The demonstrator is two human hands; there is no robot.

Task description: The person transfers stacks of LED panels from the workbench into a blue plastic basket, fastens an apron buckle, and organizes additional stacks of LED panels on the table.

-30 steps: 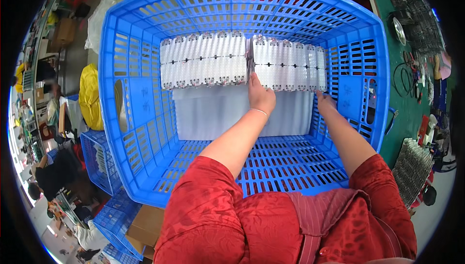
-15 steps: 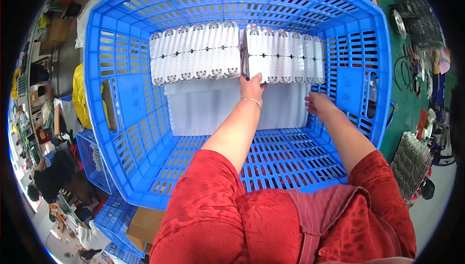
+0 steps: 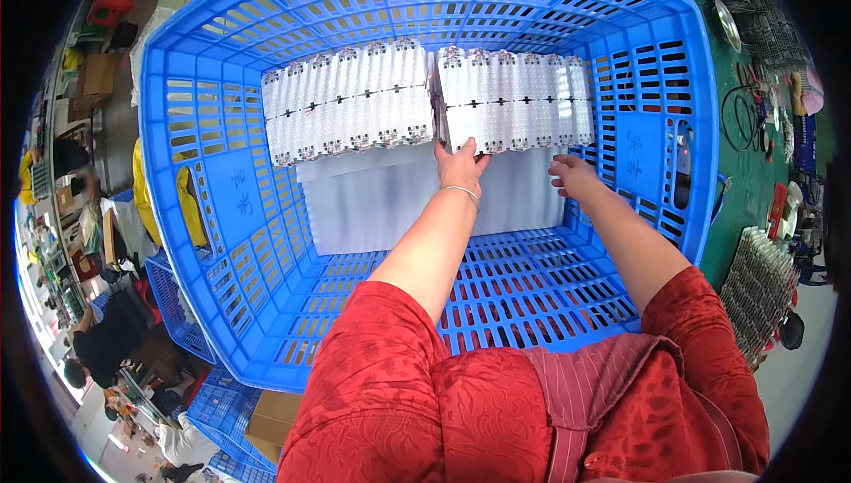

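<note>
Touching the right panel stack (image 3: 519,121), the left hand (image 3: 459,169) has spread fingers. The right hand (image 3: 578,180) hovers nearby, fingers parted.

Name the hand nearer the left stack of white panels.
Left. The left hand is by the near right corner of the left stack; the right hand is farther right, clear of it.

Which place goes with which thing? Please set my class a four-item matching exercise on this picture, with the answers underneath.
Things:
1. Left hand
2. Yellow bundle
3. Right hand
4. Green tabletop

Places:
A. Outside, right of the blue basket
B. Inside the basket, towards its right wall
C. By the gap between the two white stacks
D. Outside, left of the basket

Pairs: 1-C, 2-D, 3-B, 4-A
</note>
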